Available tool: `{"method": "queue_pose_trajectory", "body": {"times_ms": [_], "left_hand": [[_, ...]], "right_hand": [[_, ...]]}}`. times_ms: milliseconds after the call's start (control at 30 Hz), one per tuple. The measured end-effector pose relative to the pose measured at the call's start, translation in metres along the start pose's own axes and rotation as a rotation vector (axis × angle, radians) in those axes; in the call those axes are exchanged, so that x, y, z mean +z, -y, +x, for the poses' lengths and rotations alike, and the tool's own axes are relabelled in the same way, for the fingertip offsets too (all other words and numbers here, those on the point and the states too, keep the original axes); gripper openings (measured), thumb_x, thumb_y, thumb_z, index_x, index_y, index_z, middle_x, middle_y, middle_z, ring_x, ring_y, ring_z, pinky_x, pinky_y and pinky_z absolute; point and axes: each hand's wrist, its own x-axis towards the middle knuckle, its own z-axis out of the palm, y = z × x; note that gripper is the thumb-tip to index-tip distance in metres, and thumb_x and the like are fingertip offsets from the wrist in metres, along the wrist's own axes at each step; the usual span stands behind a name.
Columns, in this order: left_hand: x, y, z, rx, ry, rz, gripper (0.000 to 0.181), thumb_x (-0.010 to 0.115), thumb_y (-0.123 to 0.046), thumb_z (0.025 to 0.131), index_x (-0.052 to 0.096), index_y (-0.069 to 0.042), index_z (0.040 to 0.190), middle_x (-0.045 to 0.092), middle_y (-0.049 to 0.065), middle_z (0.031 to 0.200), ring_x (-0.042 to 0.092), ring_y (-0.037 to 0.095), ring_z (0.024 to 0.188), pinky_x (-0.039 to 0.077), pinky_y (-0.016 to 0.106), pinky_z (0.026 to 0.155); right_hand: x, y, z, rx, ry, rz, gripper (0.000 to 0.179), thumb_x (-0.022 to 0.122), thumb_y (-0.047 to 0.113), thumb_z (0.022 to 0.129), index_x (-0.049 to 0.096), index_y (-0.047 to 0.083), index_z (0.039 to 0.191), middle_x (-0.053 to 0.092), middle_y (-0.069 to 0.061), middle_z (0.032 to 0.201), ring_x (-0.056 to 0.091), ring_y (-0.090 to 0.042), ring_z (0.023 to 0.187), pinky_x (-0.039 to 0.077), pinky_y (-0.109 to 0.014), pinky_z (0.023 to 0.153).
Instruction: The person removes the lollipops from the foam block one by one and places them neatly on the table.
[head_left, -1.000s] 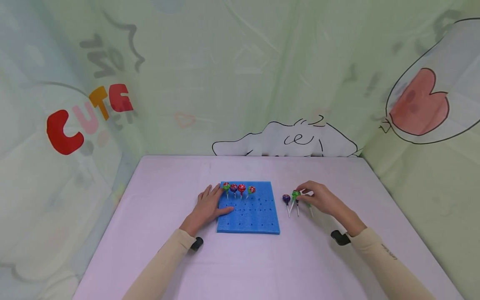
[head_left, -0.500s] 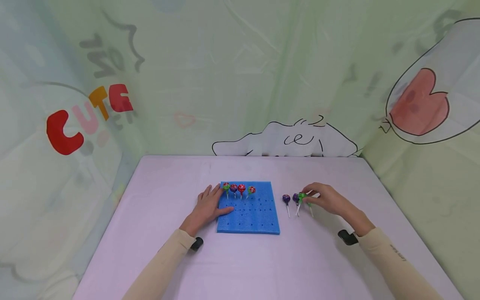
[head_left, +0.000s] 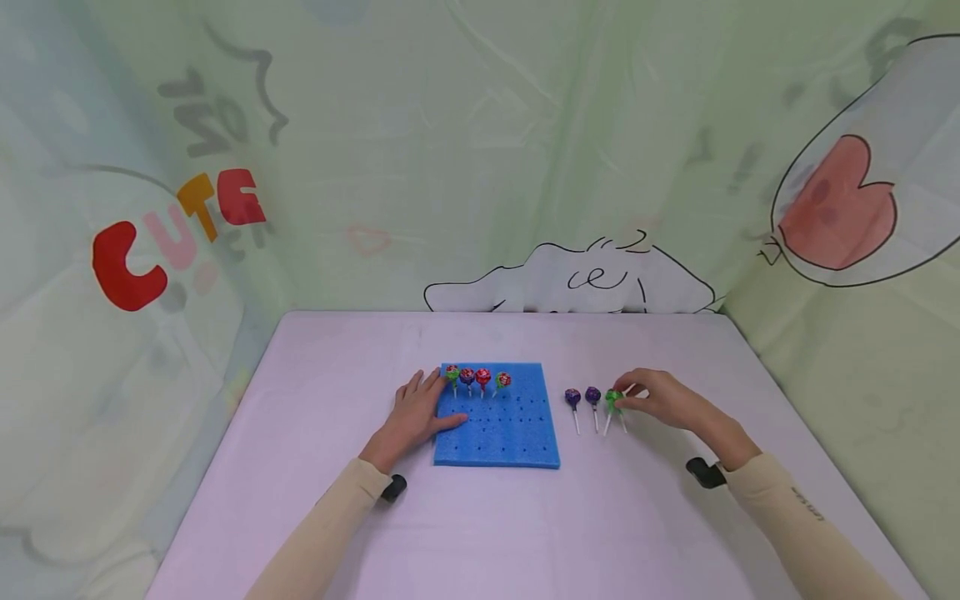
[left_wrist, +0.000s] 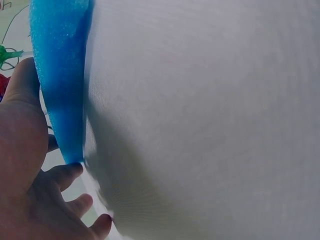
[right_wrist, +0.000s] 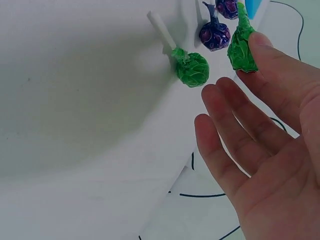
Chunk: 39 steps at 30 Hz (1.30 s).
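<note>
Right hand (head_left: 662, 401) pinches green lollipop (right_wrist: 242, 52) by wrapped head, stick slanting down toward person. Blue foam board (head_left: 502, 439) left of right hand, past two purple lollipops (head_left: 593, 395). Left hand (head_left: 412, 420) nearer, fingers spread, touching board's left edge.

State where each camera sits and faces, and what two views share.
Head: worn on the head, facing forward and down at the table and blue foam board; left grip, right grip and sleeves show.
Left wrist: on that wrist, facing the table and board's edge; left grip shows.
Right wrist: on that wrist, facing the pinched green lollipop; right grip shows.
Shared: head and right wrist show two purple lollipops.
</note>
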Motion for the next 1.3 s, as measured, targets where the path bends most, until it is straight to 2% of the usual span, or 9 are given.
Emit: {"method": "queue_pose_trajectory", "body": {"times_ms": [233, 567, 667, 800, 900, 1067, 1300], "left_hand": [[0.0, 0.0, -0.001, 0.007, -0.006, -0.008, 0.087, 0.063, -0.061, 0.091, 0.034, -0.011, 0.157, 0.027, 0.016, 0.165, 0.015, 0.044, 0.154, 0.019, 0.062, 0.12], [0.004, 0.004, 0.001, 0.011, -0.014, 0.003, 0.088, 0.063, -0.062, 0.091, 0.034, -0.011, 0.157, 0.027, 0.015, 0.165, 0.015, 0.043, 0.154, 0.02, 0.061, 0.12], [0.003, 0.003, -0.001, 0.018, -0.022, -0.009, 0.087, 0.064, -0.061, 0.091, 0.035, -0.01, 0.156, 0.028, 0.016, 0.165, 0.015, 0.045, 0.154, 0.02, 0.062, 0.119], [0.002, 0.001, -0.002, 0.015, -0.02, -0.007, 0.087, 0.063, -0.061, 0.091, 0.034, -0.012, 0.157, 0.028, 0.016, 0.165, 0.015, 0.044, 0.154, 0.019, 0.062, 0.12], [0.001, 0.0, -0.002, 0.011, -0.019, -0.005, 0.087, 0.063, -0.061, 0.091, 0.034, -0.012, 0.157, 0.027, 0.015, 0.165, 0.014, 0.044, 0.154, 0.019, 0.062, 0.12], [0.001, 0.0, -0.002, 0.007, -0.009, -0.008, 0.087, 0.063, -0.06, 0.091, 0.034, -0.012, 0.157, 0.027, 0.015, 0.166, 0.014, 0.044, 0.154, 0.019, 0.061, 0.12], [0.003, 0.003, 0.001, 0.011, -0.014, -0.002, 0.087, 0.063, -0.061, 0.091, 0.034, -0.014, 0.157, 0.027, 0.015, 0.165, 0.014, 0.044, 0.154, 0.019, 0.061, 0.12]], "right_hand": [[-0.004, -0.002, -0.001, 0.004, 0.035, -0.025, 0.031, 0.071, 0.017, 0.093, 0.067, -0.005, 0.115, 0.071, -0.015, 0.11, 0.067, -0.032, 0.103, 0.057, -0.043, 0.085], [-0.012, -0.007, 0.001, 0.015, 0.087, -0.058, 0.024, 0.071, 0.015, 0.093, 0.069, -0.003, 0.11, 0.072, -0.012, 0.106, 0.067, -0.027, 0.097, 0.057, -0.037, 0.08], [-0.017, -0.009, 0.001, -0.01, 0.113, -0.084, 0.024, 0.071, 0.014, 0.093, 0.069, -0.003, 0.109, 0.072, -0.012, 0.104, 0.067, -0.027, 0.096, 0.056, -0.036, 0.079], [-0.024, -0.012, 0.002, -0.037, 0.141, -0.112, 0.022, 0.07, 0.013, 0.093, 0.07, -0.004, 0.107, 0.072, -0.014, 0.103, 0.068, -0.03, 0.095, 0.057, -0.041, 0.081], [-0.028, -0.015, 0.006, -0.025, 0.164, -0.109, 0.019, 0.07, 0.013, 0.093, 0.07, -0.003, 0.106, 0.073, -0.014, 0.103, 0.068, -0.032, 0.097, 0.057, -0.044, 0.082], [-0.029, -0.024, 0.014, 0.015, 0.214, -0.105, 0.018, 0.071, 0.014, 0.093, 0.071, 0.0, 0.103, 0.073, -0.01, 0.102, 0.069, -0.029, 0.097, 0.057, -0.043, 0.081], [-0.031, -0.027, 0.026, 0.023, 0.278, -0.189, 0.016, 0.074, 0.013, 0.09, 0.072, 0.001, 0.1, 0.072, -0.004, 0.095, 0.065, -0.02, 0.088, 0.056, -0.039, 0.076]]}}
